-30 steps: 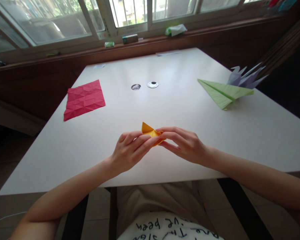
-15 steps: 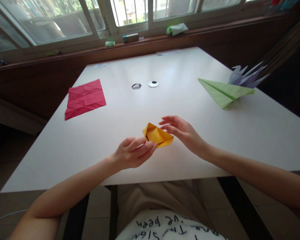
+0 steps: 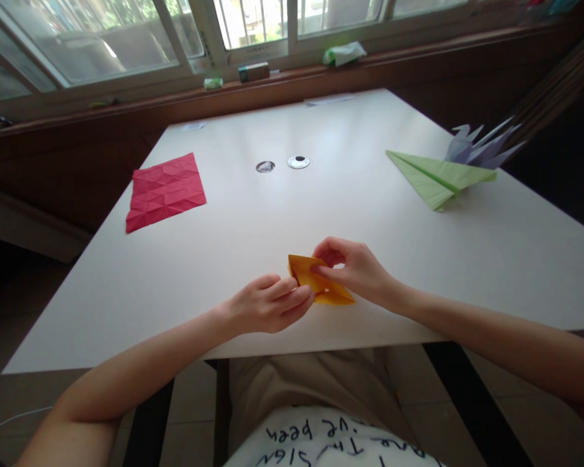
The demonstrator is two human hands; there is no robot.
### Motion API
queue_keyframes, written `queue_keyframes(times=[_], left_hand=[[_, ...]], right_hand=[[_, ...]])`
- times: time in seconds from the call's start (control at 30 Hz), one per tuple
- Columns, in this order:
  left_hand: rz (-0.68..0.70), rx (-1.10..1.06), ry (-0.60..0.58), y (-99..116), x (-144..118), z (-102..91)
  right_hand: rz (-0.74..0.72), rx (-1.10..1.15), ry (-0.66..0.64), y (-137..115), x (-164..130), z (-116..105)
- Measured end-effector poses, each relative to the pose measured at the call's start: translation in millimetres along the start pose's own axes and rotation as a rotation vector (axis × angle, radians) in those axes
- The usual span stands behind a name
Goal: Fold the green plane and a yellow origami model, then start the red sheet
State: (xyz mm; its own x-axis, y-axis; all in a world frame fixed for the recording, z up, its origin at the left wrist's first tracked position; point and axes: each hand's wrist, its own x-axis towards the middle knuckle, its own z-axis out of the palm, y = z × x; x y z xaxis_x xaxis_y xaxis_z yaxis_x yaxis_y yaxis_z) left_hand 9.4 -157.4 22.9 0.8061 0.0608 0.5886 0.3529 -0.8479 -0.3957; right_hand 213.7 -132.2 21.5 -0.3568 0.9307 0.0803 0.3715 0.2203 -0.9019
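Observation:
A yellow folded paper boat (image 3: 338,295) is between my two hands near the front edge of the table. My left hand (image 3: 272,303) grips its left side, fingers closed along the near wall. On the far side, my right hand (image 3: 353,263) pinches the boat's upper edge, the thumb inside and the fingers behind. The hands partly cover the paper, so its full shape is hidden.
On the white table (image 3: 243,227), a creased red paper square (image 3: 167,192) lies left. A green paper plane (image 3: 438,178) and purple folded paper (image 3: 481,149) rest right. Two round table fittings (image 3: 298,162) sit toward the back. Small items, including a green packet (image 3: 343,54), line the windowsill.
My right hand, spread beside the paper boat before, has closed on its upper edge. The boat has shifted slightly right and toward me and tilted, with my left hand still on it.

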Motion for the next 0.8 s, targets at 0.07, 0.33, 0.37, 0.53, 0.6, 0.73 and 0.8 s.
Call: queue_keyframes(times=[0.07,0.33,0.37,0.53,0.6,0.73,0.8], left_hand=[[-0.017,0.01,-0.002,0,0,0.0],[-0.104,0.033,0.006,-1,-1,1.2],[-0.115,0.039,0.005,-1,-1,1.4],[-0.237,0.048,0.042,-3,-6,3.8],[-0.337,0.017,0.08,-4,-8,4.5],[-0.441,-0.034,0.189,-5,-8,2.3],[-0.434,-0.044,0.215,-5,-7,-0.2]], right_hand=[[-0.114,-0.136,0.067,0,-3,3],[-0.33,-0.288,0.18,0,-9,8],[-0.343,-0.284,0.169,-1,-10,8],[-0.432,-0.148,0.058,-7,-11,1],[-0.479,-0.064,-0.022,-9,-11,-5],[-0.523,0.029,-0.107,-9,-8,-10],[-0.542,0.023,-0.072,-8,-8,-8]])
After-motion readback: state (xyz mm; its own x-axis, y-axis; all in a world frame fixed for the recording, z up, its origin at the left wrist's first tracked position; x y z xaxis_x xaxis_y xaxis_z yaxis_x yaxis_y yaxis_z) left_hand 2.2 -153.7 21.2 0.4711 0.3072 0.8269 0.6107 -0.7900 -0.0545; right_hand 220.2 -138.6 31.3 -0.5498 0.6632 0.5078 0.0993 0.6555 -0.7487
